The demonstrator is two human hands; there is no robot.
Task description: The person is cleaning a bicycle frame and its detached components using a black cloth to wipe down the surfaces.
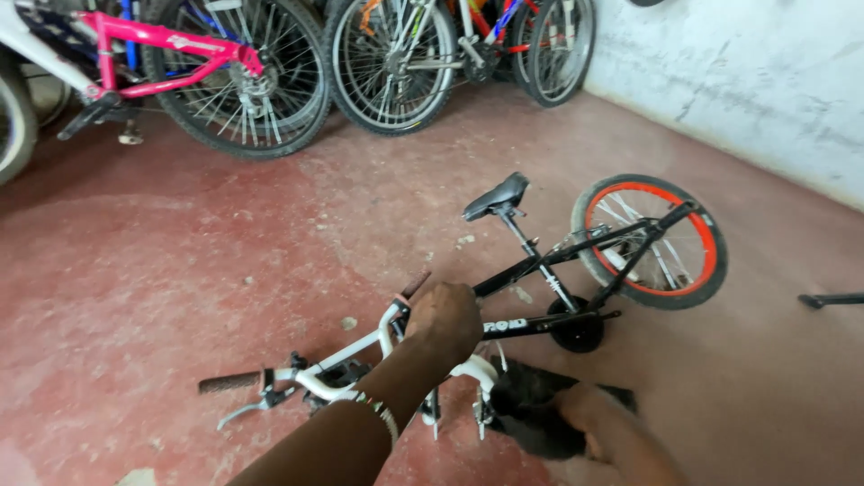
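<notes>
A small bicycle with a black frame [540, 265] lies on the red floor. It has a black saddle [497, 195], a rear wheel with an orange rim [650, 241] and a white handlebar [346, 360]. My left hand [444, 319], with a beaded band on its wrist, is closed around the handlebar near the stem. My right hand [601, 425] sits low at the bottom edge, gripping a dark, blurred object [537, 407] at the bike's front end; it looks like the front tyre.
Several full-size bicycles stand along the back, among them a pink-framed one [166, 54] and a wheel [393, 63] beside it. A pale concrete wall [747, 81] runs down the right. A black bar [832, 300] lies at the right edge.
</notes>
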